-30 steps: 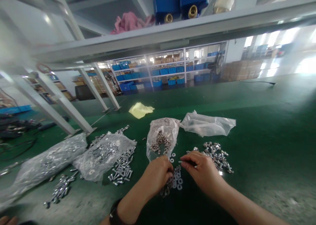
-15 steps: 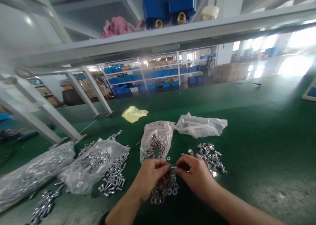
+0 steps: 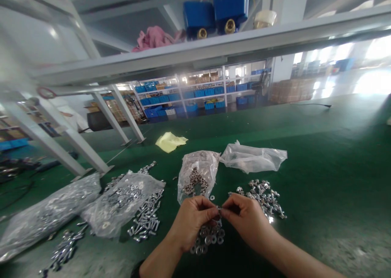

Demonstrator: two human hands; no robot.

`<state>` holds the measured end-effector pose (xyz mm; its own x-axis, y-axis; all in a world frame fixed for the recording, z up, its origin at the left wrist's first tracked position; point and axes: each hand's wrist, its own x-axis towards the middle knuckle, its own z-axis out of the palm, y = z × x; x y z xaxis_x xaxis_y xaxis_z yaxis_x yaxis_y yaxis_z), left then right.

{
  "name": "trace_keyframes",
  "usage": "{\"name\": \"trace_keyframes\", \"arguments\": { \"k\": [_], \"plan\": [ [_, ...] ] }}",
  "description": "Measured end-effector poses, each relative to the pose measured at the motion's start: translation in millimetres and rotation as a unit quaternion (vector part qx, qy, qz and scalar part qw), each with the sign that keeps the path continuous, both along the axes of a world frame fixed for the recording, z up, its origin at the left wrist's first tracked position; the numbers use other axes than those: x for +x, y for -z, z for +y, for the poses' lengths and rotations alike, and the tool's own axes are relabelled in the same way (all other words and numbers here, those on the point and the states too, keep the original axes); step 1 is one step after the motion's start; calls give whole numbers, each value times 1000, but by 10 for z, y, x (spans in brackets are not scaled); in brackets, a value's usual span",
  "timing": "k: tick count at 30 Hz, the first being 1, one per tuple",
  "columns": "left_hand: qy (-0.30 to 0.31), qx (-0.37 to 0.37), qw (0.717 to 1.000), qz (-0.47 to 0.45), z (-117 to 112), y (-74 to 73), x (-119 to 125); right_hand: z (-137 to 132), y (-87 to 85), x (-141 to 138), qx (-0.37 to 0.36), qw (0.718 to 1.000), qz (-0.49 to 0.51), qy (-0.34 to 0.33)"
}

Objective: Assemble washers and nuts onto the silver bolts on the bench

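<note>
My left hand (image 3: 198, 217) and my right hand (image 3: 243, 213) meet fingertip to fingertip, both pinched closed. The right fingertips hold a small bolt (image 3: 218, 208), nearly all hidden; what the left fingers grip is too small to make out. Just below them lie loose flat washers (image 3: 214, 239). Beyond the left hand, a clear plastic bag (image 3: 201, 159) holds a heap of small nuts (image 3: 195, 179). To the right of my right hand is a pile of bolts with washers on them (image 3: 267, 196). Bare bolts (image 3: 146, 219) lie scattered to the left.
Bags of metal hardware (image 3: 51, 213) and washers (image 3: 122, 196) rest on the green floor (image 3: 305, 147) at left. An empty-looking plastic bag (image 3: 253, 158) and a yellow sheet (image 3: 171, 142) lie farther off. A white bench (image 3: 183, 55) stands ahead, its legs (image 3: 126, 113) at left.
My fingertips have drawn together, so the bolt that showed between them is now mostly covered. The view has shifted slightly, moving everything a little to the right.
</note>
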<state>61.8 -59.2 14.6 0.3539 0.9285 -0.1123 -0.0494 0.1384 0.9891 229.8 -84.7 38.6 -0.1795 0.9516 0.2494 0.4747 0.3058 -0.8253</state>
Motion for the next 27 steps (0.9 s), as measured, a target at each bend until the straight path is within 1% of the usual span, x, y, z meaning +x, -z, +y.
{"name": "trace_keyframes", "arguments": {
  "k": [3,5,7,9,10,11,12,13,14,15,16,17,18,19,20,21,22,24,27],
  "plan": [
    [12,-19,999,-41,2,21,8,-20,-13,-1,50,998,-21,-9],
    [21,-46,997,-66,-13,27,24,-24,-14,2,58,998,-22,-27],
    [38,-61,995,-67,-38,16,38,-9,-1,5,17,999,7,-47],
    [69,-40,996,-50,-49,-18,24,17,27,2,-73,992,85,-61],
    [80,-13,996,-39,-38,-42,-2,31,43,-3,-129,978,147,-71],
    [78,22,996,-22,-10,-66,-43,42,59,-9,-182,954,222,-82],
    [58,63,996,4,36,-85,-101,50,74,-18,-229,921,300,-95],
    [17,105,993,46,101,-96,-172,55,87,-26,-266,882,374,-105],
    [-46,143,983,105,180,-94,-253,57,99,-35,-291,845,435,-110],
    [-114,186,960,175,267,-77,-338,58,108,-43,-305,815,480,-111],
    [-165,224,928,247,356,-47,-418,58,117,-49,-314,794,509,-107],
    [-186,263,895,309,438,-5,-486,58,125,-53,-318,782,526,-103],
    [-184,300,862,364,508,44,-537,60,131,-54,-319,777,533,-101],
    [-166,332,831,414,561,96,-568,62,137,-54,-319,776,535,-100],
    [-145,353,808,449,596,145,-577,66,139,-51,-318,778,533,-100],
    [-124,366,793,471,614,188,-570,69,139,-46,-317,779,531,-101],
    [-108,373,784,485,618,223,-550,71,135,-41,-315,781,529,-103],
    [-90,374,779,494,602,266,-497,71,120,-30,-308,785,527,-108],
    [-77,374,771,509,578,288,-440,60,91,-19,-297,792,520,-115]
  ]
}}
